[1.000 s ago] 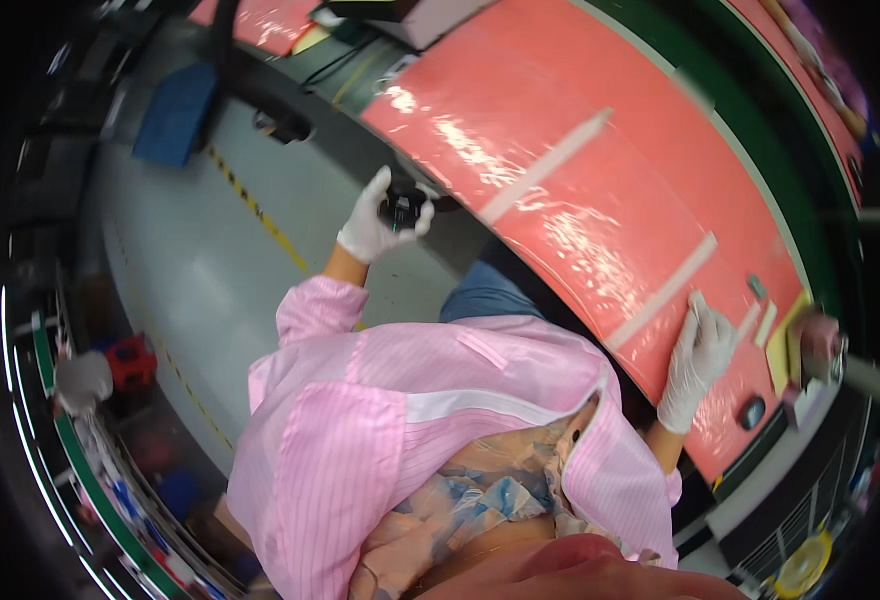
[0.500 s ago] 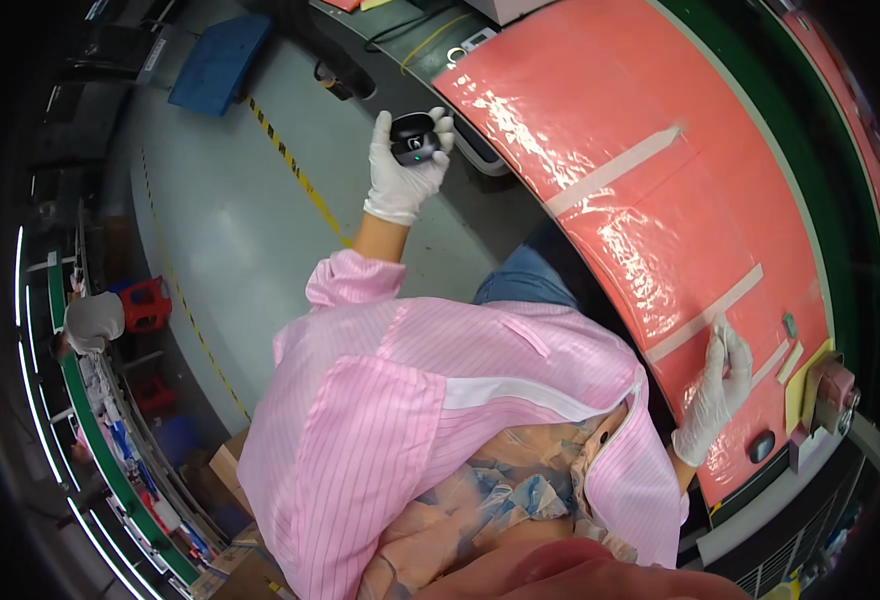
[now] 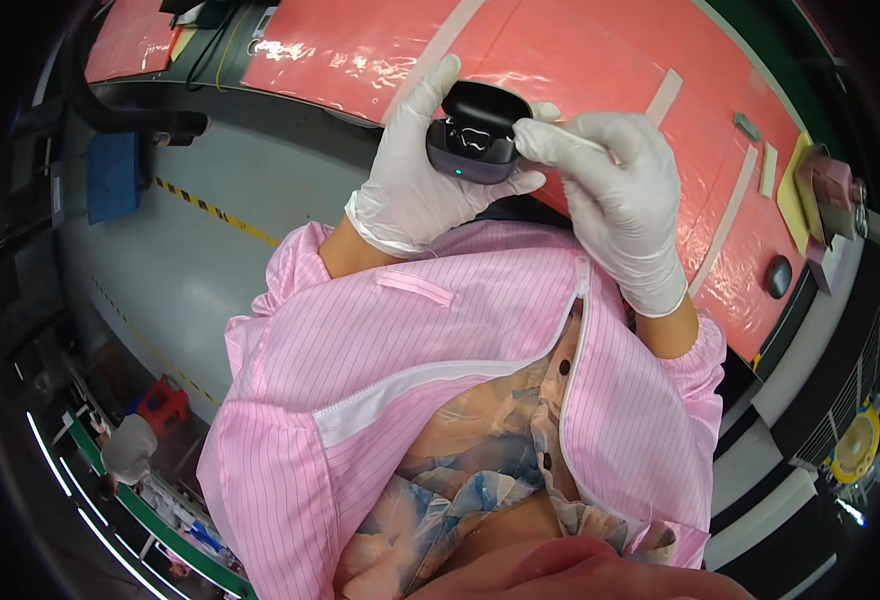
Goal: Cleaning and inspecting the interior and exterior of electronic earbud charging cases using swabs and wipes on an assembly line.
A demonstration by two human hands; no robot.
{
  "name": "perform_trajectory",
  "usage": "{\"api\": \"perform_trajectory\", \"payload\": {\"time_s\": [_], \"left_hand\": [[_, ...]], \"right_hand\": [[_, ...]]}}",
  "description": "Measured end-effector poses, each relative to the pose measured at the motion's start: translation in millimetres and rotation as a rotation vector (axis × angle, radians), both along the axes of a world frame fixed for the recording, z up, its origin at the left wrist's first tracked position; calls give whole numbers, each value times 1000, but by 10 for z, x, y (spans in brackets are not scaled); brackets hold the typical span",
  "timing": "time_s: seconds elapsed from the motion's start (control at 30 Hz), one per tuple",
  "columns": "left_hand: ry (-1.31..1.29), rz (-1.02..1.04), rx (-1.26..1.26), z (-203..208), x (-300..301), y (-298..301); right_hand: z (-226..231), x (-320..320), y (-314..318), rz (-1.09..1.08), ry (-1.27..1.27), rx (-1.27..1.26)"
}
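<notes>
Lying in the palm of my white-gloved left hand (image 3: 400, 195) is a black earbud charging case (image 3: 472, 165), its lid raised and a small green light lit on its front. The thumb and fingers of that hand hold it from both sides. My right hand (image 3: 628, 195), gloved too, has its thumb and forefinger pinched together at the case's right edge. What those fingertips hold, if anything, is hidden. Inside the case a glossy, curved shape shows; I cannot tell whether earbuds sit in it.
A red plastic-covered mat (image 3: 580, 50) with pale tape strips covers the bench beyond my hands. On it lie a small green piece (image 3: 747, 126) and a dark oval object (image 3: 778, 277). Further right stand yellow pads (image 3: 792, 200). A blue panel (image 3: 112, 178) is at the left.
My left hand has brought the earbud case closer to my body. The right hand has left the mat and come over to the case. The view has turned as well.
</notes>
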State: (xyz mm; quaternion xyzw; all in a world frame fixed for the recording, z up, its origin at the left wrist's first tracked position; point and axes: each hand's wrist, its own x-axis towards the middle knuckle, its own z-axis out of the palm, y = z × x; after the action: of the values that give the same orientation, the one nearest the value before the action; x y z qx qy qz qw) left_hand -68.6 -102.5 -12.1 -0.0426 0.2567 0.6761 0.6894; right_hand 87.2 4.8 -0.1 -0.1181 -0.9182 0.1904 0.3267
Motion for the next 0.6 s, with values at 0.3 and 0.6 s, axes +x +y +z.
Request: {"api": "perform_trajectory", "payload": {"time_s": [0.3, 0.6], "left_hand": [[167, -90, 54, 30, 230, 104], [-152, -64, 50, -102, 295, 96]], "right_hand": [[-56, 280, -96, -260, 324, -502], [-103, 246, -151, -145, 24, -14]]}}
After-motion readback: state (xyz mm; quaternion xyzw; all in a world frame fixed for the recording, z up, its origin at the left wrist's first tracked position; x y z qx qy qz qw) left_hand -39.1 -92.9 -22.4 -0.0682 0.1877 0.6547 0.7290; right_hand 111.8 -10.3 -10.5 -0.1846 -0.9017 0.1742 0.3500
